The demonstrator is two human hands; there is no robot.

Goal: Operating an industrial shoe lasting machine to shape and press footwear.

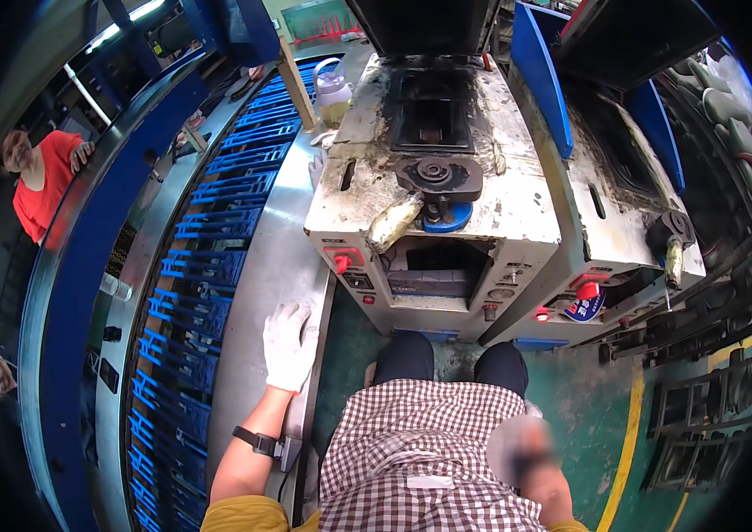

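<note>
My left hand (291,344), in a white glove, lies on the bare metal ledge (256,275) beside the conveyor. Its fingers stretch forward, held loosely, and nothing shows in them. My right hand (526,450) is by my right thigh, next to the checked apron (420,434); a blur covers it, so its fingers cannot be made out. In front of me stands a worn, pale machine (518,191) with its dark lid raised. On its front sit a dark clamp (440,177), a tape-wrapped handle (395,222) and a red switch (343,262).
Blue conveyor slats (216,213) run along the left. A second machine (611,244) stands to the right, near racks of dark moulds (713,390). A pale jug (332,93) is on the far ledge. Across the conveyor is a person in red (50,177). Yellow lines (626,452) mark the green floor.
</note>
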